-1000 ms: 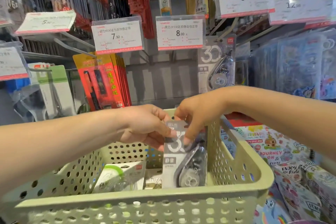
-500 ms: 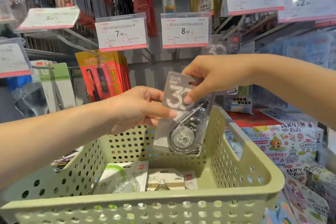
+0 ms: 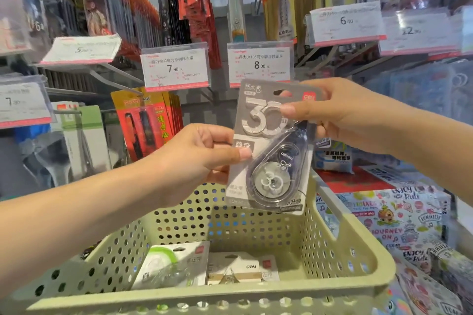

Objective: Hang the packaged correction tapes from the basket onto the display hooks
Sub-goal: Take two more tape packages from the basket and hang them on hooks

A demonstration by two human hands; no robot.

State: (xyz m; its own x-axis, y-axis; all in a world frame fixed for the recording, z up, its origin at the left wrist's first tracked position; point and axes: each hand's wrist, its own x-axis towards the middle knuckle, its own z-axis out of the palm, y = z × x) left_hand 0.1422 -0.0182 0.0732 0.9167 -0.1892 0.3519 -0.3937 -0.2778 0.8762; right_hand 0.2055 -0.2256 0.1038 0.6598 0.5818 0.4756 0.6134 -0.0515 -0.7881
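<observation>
A grey packaged correction tape (image 3: 271,151) marked "30" hangs in the air above the pale green perforated basket (image 3: 353,258). My left hand (image 3: 199,161) pinches its left edge with the thumb on the front. My right hand (image 3: 330,112) pinches its upper right part, just below the hang slot. The pack's top reaches the lower edge of the 8.00 price tag (image 3: 259,64). Two more packs lie in the basket: one white and green (image 3: 169,263), one white and beige (image 3: 240,270). The hook behind the 8.00 tag is hidden.
Price tags at 7.90 (image 3: 175,66) and 6.00 (image 3: 345,23) hang on neighbouring hooks. Red and orange pen packs (image 3: 146,123) hang at the left, with more stationery above. Patterned notebooks (image 3: 399,222) lie right of the basket.
Both hands have lifted the grey pack out of the basket, up and slightly right, toward the 8.00 tag. The view has tilted upward.
</observation>
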